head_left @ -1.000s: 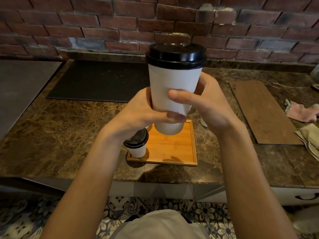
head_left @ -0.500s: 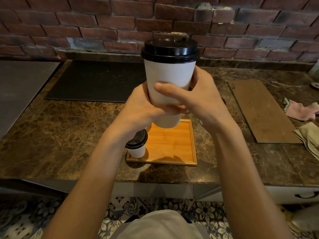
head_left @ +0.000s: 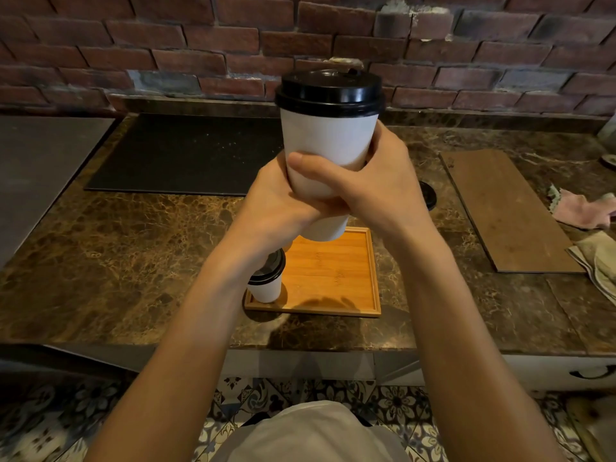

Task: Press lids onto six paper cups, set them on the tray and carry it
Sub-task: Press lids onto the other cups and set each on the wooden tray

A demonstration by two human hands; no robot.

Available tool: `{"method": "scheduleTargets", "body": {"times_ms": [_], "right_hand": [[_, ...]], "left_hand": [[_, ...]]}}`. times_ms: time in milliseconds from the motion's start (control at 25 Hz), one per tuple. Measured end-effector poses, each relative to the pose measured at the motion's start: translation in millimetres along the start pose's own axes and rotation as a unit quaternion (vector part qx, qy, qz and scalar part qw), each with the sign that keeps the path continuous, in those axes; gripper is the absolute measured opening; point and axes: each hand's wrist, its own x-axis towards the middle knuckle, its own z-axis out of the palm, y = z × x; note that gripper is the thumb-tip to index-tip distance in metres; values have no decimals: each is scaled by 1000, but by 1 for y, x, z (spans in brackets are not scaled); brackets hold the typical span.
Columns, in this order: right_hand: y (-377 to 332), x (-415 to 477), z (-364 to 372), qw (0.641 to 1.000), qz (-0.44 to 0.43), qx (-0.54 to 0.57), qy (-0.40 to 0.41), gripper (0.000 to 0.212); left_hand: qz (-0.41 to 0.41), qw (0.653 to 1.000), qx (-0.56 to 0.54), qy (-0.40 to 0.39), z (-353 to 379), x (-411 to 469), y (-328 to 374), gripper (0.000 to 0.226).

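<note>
A white paper cup (head_left: 328,138) with a black lid (head_left: 329,93) is held upright in the air above the counter. My left hand (head_left: 276,205) wraps its lower left side and my right hand (head_left: 376,185) wraps its right side, thumb across the front. Below it lies a square wooden tray (head_left: 336,278). A second, smaller-looking lidded cup (head_left: 266,281) stands at the tray's near left corner, partly hidden by my left wrist. A loose black lid (head_left: 428,195) peeks out behind my right hand.
The marble counter (head_left: 116,261) has a black mat (head_left: 186,155) at the back, a wooden board (head_left: 506,208) to the right, and cloths (head_left: 586,211) at the far right edge. A brick wall (head_left: 200,45) closes the back. A drawer handle (head_left: 590,373) shows below.
Both hands have raised the lidded cup slightly and shifted it a little left. The tray and the cup on it have not moved.
</note>
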Motion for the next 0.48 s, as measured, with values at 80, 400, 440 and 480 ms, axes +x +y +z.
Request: {"method": "scheduleTargets", "body": {"times_ms": [80, 400, 440, 480], "right_hand": [[-2, 1, -4, 999, 3, 30, -12, 71], [-1, 3, -17, 982, -9, 158, -102, 53], [1, 3, -19, 978, -10, 172, -118, 53], [3, 2, -20, 975, -10, 181, -130, 54]], "left_hand": [[4, 1000, 5, -8, -3, 0, 2, 57], [5, 990, -77, -122, -12, -4, 17, 51], [4, 986, -89, -141, -13, -5, 17, 50], [2, 984, -95, -153, -13, -5, 15, 51]]}}
